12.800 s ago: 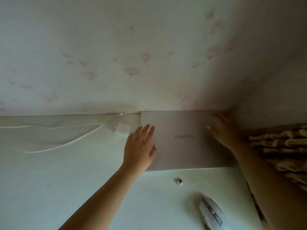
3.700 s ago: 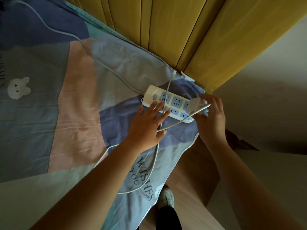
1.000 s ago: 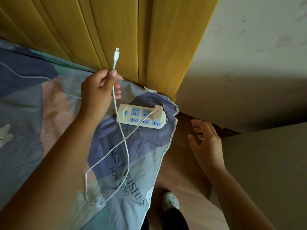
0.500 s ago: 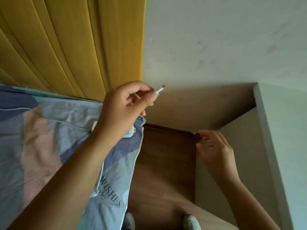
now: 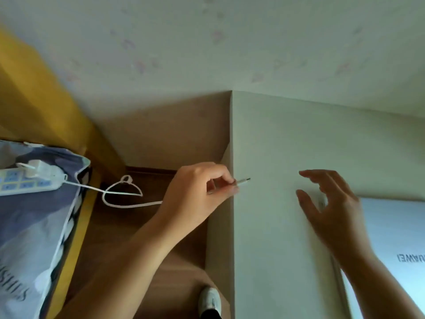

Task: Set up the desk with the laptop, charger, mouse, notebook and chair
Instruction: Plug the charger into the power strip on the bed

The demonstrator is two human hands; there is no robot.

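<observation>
While your left hand (image 5: 202, 192) pinches the cable (image 5: 128, 204) just behind its plug (image 5: 243, 180), carry that tip on across the desk (image 5: 276, 226) toward the laptop (image 5: 395, 249), which lies closed at the right edge, apart from the plug. Your right hand (image 5: 331, 203) hovers over the desk, fingers spread and holding nothing; use it to steady the laptop. The cable sags in a loop over the floor gap back to the charger (image 5: 38, 168) in the power strip (image 5: 25, 183) on the bed, so draw slack gently to avoid tugging the strip. Which side holds the port isn't visible; find it first.
</observation>
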